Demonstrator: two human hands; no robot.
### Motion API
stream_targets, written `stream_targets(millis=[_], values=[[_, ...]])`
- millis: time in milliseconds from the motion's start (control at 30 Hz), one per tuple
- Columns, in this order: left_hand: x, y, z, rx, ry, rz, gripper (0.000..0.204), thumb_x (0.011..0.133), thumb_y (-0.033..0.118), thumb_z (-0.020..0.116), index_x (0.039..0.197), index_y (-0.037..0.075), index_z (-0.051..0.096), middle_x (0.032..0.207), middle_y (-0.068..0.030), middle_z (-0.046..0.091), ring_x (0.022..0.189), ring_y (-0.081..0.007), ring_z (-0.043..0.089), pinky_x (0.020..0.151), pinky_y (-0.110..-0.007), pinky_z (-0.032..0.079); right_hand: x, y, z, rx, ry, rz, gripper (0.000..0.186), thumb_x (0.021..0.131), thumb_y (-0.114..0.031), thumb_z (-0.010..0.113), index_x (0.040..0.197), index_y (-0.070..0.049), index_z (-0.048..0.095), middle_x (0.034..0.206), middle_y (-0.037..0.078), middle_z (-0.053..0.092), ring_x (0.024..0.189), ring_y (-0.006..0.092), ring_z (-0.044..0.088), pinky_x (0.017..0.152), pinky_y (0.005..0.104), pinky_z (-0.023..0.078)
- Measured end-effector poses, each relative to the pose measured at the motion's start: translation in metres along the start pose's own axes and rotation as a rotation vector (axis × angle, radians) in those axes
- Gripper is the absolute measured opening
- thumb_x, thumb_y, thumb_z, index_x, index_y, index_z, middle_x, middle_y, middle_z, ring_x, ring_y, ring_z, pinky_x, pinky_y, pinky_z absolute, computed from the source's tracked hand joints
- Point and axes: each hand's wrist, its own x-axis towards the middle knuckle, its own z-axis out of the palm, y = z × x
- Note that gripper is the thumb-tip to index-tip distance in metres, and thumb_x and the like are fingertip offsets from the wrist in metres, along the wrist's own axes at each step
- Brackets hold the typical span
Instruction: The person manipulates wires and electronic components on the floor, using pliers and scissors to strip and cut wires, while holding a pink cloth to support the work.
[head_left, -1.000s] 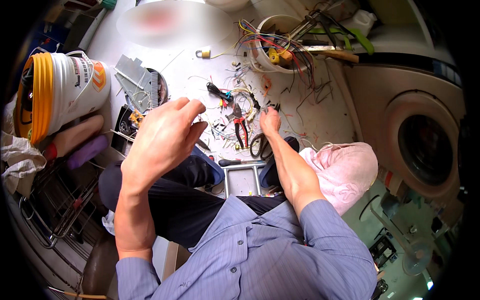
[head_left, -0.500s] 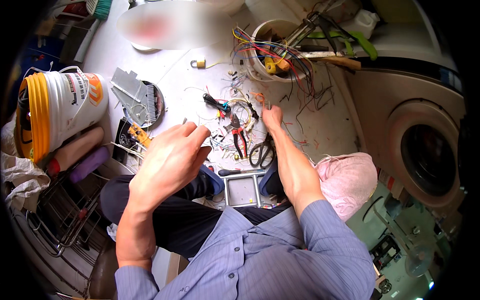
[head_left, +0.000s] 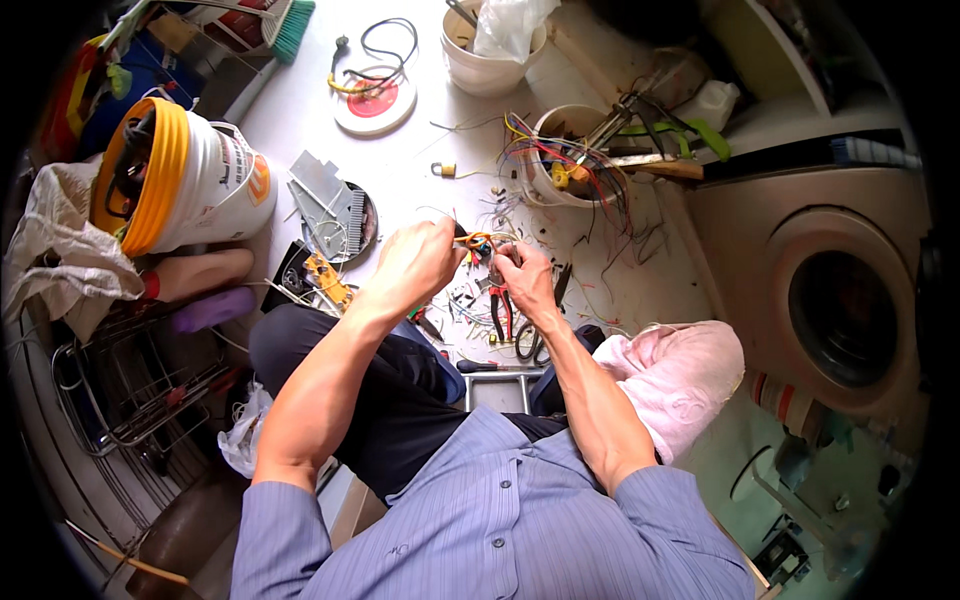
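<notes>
Over the middle of the littered floor, an orange wire (head_left: 478, 240) runs in a small loop between my two hands. My left hand (head_left: 415, 262) is closed with its fingertips at the wire's left end; a small dark piece shows beside them, too unclear to name. My right hand (head_left: 526, 275) pinches at the other side of the loop. Just below the hands lie red-and-black pliers (head_left: 501, 308), and to their right black-handled scissors (head_left: 532, 342). Another red-and-black hand tool (head_left: 428, 325) rests by my left leg. Wire scraps surround these.
A white bucket of tools and coloured wires (head_left: 545, 180) stands far right, near a front-loading washing machine (head_left: 760, 290). At left are a white bucket with yellow rim (head_left: 225, 185) and a round tray with grey metal parts (head_left: 370, 215). A padlock (head_left: 443, 170) lies beyond my hands.
My right hand has drawn the orange wire toward me, and my left hand has moved away from me to meet it. The view has shifted, showing more of the far floor.
</notes>
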Motion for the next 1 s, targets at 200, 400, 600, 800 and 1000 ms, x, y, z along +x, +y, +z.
stream_targets(millis=[200, 400, 600, 800, 1000], values=[[-0.003, 0.020, -0.007, -0.277, 0.100, -0.122, 0.024, 0.090, 0.021, 0.065, 0.094, -0.002, 0.070, 0.081, -0.0236, 0.069, 0.076, -0.0394, 0.068, 0.071, -0.045, 0.055, -0.045, -0.072, -0.024, -0.052, 0.059, -0.216, 0.014, 0.087, -0.011, 0.063, 0.092, 0.000, 0.069, 0.067, 0.009, 0.063, 0.059, 0.0129, 0.056, 0.057, 0.0305, 0.045], [-0.014, 0.039, 0.018, -0.739, 0.209, -0.189, 0.027, 0.095, 0.015, 0.058, 0.109, -0.007, 0.066, 0.085, -0.0167, 0.072, 0.078, -0.0219, 0.072, 0.073, -0.032, 0.058, -0.070, -0.093, -0.035, -0.038, 0.144, -0.334, 0.014, 0.089, -0.009, 0.065, 0.096, 0.002, 0.068, 0.070, 0.002, 0.063, 0.062, 0.0060, 0.053, 0.056, 0.0249, 0.044], [-0.027, 0.046, 0.013, -1.376, 0.063, -0.304, 0.026, 0.096, 0.011, 0.054, 0.113, -0.004, 0.065, 0.090, -0.0092, 0.072, 0.082, -0.0159, 0.072, 0.074, -0.028, 0.059, -0.083, -0.110, -0.046, 0.022, 0.051, -0.293, 0.015, 0.086, -0.012, 0.066, 0.094, 0.000, 0.070, 0.071, 0.012, 0.065, 0.062, 0.0208, 0.062, 0.060, 0.0329, 0.048], [-0.038, 0.053, 0.029, -0.843, 0.189, -0.234, 0.024, 0.094, 0.012, 0.056, 0.109, -0.004, 0.068, 0.085, -0.0100, 0.073, 0.072, -0.0132, 0.069, 0.064, -0.027, 0.056, -0.087, -0.119, -0.080, -0.250, 0.059, -0.551, 0.023, 0.082, -0.017, 0.073, 0.098, -0.001, 0.070, 0.089, 0.014, 0.066, 0.078, 0.0293, 0.065, 0.070, 0.0370, 0.052], [-0.054, 0.089, 0.027, -0.298, 0.190, -0.026, 0.021, 0.093, 0.009, 0.057, 0.102, -0.004, 0.071, 0.076, -0.0115, 0.072, 0.068, -0.0136, 0.069, 0.061, -0.028, 0.054, -0.093, -0.126, -0.088, -0.478, -0.016, -0.740, 0.012, 0.080, -0.012, 0.071, 0.090, -0.007, 0.068, 0.085, 0.012, 0.064, 0.077, 0.0345, 0.064, 0.067, 0.0407, 0.052]])
